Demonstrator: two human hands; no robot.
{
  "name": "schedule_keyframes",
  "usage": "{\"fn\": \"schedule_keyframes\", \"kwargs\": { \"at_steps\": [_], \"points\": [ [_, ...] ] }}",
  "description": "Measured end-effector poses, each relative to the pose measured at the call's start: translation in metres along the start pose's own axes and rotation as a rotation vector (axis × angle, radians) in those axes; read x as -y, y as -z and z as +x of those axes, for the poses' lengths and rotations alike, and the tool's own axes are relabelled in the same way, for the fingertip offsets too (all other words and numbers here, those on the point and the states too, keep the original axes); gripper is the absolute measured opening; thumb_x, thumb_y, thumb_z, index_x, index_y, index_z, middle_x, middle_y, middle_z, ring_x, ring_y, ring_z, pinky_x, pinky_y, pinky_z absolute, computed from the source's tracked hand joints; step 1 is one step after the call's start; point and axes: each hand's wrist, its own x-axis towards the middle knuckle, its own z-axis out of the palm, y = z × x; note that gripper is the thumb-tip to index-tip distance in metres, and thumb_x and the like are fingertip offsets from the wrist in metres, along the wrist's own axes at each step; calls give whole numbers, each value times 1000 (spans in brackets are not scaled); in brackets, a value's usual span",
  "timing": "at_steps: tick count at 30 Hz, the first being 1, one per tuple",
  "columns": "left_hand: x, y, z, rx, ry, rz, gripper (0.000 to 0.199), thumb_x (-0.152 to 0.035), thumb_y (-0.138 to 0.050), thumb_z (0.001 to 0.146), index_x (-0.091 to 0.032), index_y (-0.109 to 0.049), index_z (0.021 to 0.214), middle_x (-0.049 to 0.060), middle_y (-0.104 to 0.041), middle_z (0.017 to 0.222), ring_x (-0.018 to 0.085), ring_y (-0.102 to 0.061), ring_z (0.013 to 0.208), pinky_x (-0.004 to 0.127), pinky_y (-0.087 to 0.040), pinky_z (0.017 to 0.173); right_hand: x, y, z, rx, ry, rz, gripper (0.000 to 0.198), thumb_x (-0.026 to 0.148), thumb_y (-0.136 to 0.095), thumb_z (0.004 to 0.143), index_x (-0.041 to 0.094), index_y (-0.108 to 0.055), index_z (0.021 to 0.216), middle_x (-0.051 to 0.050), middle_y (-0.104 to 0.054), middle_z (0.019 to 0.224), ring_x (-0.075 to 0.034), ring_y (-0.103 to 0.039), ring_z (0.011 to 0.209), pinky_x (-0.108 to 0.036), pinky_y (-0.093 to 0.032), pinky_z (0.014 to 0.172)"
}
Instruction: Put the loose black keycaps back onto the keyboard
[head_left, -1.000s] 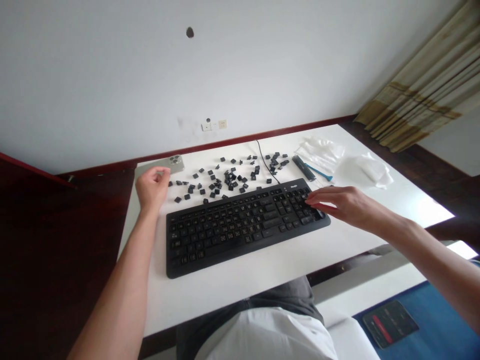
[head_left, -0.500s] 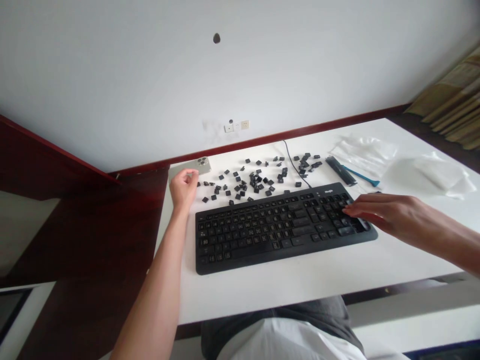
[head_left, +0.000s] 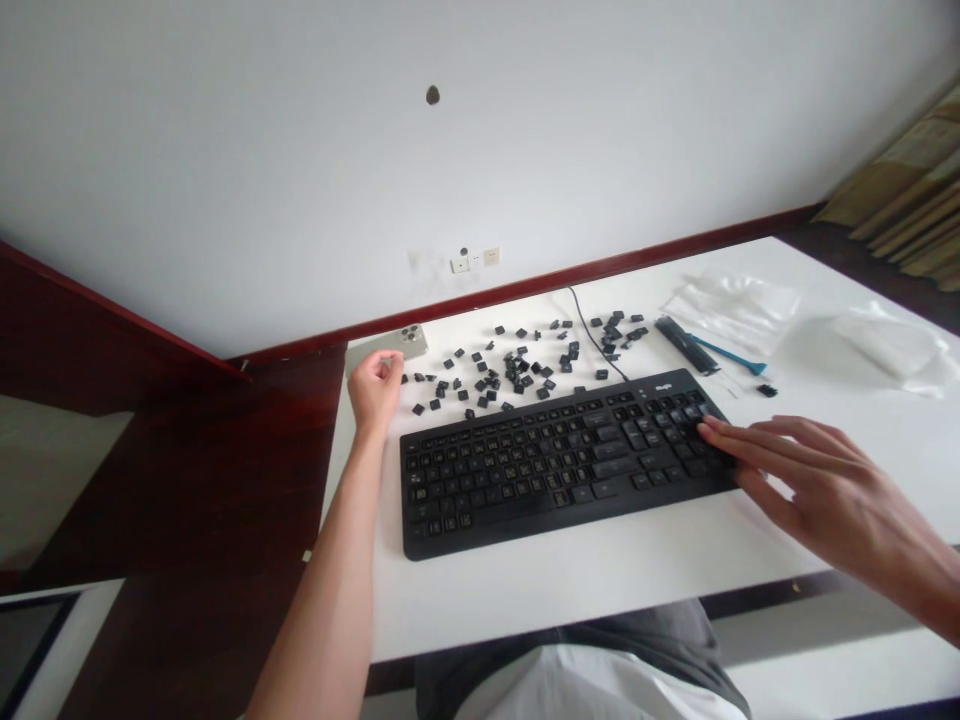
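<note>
A black keyboard (head_left: 517,465) lies on the white table, with many of its key positions lacking caps in the left and middle part. My right hand (head_left: 810,465) reaches over the number pad at its right end. Its fingers are stretched out, the tips touch the keys there, and the thumb is apart, by the keyboard's edge. To the left, beyond the keyboard's corner, my left hand (head_left: 377,390) is closed, fingers curled; whatever may be inside is hidden. It is beside a phone (head_left: 367,348) and several loose black keycaps (head_left: 517,368).
Behind the keyboard runs its cable (head_left: 589,325). At the right lie a black strip-shaped item (head_left: 686,347), a blue tool (head_left: 727,353), a small black bristly piece (head_left: 766,390) and clear plastic bags (head_left: 889,350). A wall with sockets (head_left: 475,261) stands behind the table.
My right hand has shifted down and right on the number pad, with fingers flatter and the thumb lower. The small black piece beside the blue tool shows more fully. My left hand stays curled.
</note>
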Motion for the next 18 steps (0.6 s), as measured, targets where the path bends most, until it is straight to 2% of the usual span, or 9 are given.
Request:
{"fn": "schedule_keyframes", "kwargs": {
  "at_steps": [3,7,9,14,18],
  "points": [
    [-3,2,-1,-3,7,5,30,-41,-63,88,-16,-79,92,-5,-47,53,13,-44,53,26,-34,60,2,-2,2,3,-3,-1,69,20,-61,100,34,-44,165,-9,-78,133,-37,-73,104,-59,-60,91],
    [-5,3,-2,-19,6,-2,29,-41,-63,87,-16,-79,90,-5,-48,52,13,-45,53,27,-34,60,4,-6,5,-3,-23,35,38,21,-59,101,22,-70,137,-12,-80,128,-36,-73,109,-55,-62,91],
    [-4,3,-2,-14,-1,-9,29,-40,-63,87,-17,-79,91,-5,-48,53,13,-45,53,27,-34,60,6,-8,6,-13,-46,38,30,22,-58,102,20,-74,128,-12,-80,124,-35,-73,109,-54,-62,93],
    [0,0,-2,-10,7,4,26,-40,-64,89,-19,-80,91,-5,-47,54,13,-44,54,28,-32,60,13,-8,13,-79,-80,14,25,23,-59,102,17,-76,121,-12,-81,114,-31,-74,104,-47,-62,92],
    [0,0,-2,-10,10,9,26,-39,-63,90,-19,-80,91,-5,-48,54,14,-45,54,28,-33,61,14,-7,30,-122,-84,-35,21,28,-61,102,17,-78,98,-11,-81,94,-30,-74,91,-45,-60,85]
  ]
}}
